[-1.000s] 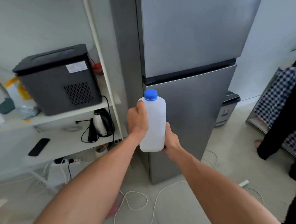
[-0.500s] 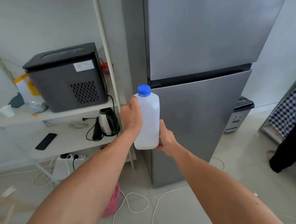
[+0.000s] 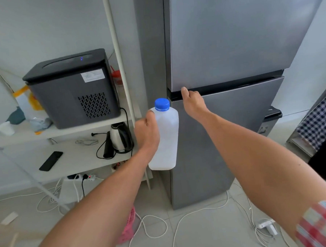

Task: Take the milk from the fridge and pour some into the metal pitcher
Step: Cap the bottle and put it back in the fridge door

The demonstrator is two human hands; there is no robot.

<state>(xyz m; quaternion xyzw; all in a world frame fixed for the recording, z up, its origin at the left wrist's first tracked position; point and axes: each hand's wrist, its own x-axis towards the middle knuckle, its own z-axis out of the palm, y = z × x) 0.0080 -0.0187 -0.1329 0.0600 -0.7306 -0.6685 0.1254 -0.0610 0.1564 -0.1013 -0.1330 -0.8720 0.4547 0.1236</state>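
My left hand (image 3: 147,132) grips a white plastic milk bottle (image 3: 168,140) with a blue cap (image 3: 162,104), holding it upright in front of the fridge's left edge. The grey two-door fridge (image 3: 229,37) stands with both doors shut. My right hand (image 3: 193,102) is at the dark groove between the upper and lower doors, near their left corner. Its fingers curl into the groove on top of the lower door (image 3: 228,133), and the thumb touches the upper door's bottom edge. No metal pitcher is in view.
Left of the fridge, a white shelf (image 3: 79,129) carries a black boxy appliance (image 3: 71,88); a kettle (image 3: 119,137) and a phone (image 3: 51,161) lie on the shelf below. White cables (image 3: 154,225) and a pink object (image 3: 128,226) lie on the floor. Checked cloth (image 3: 321,120) hangs at right.
My right hand let go of the bottle's base and rose to the groove between the fridge doors. The left hand now holds the bottle alone.
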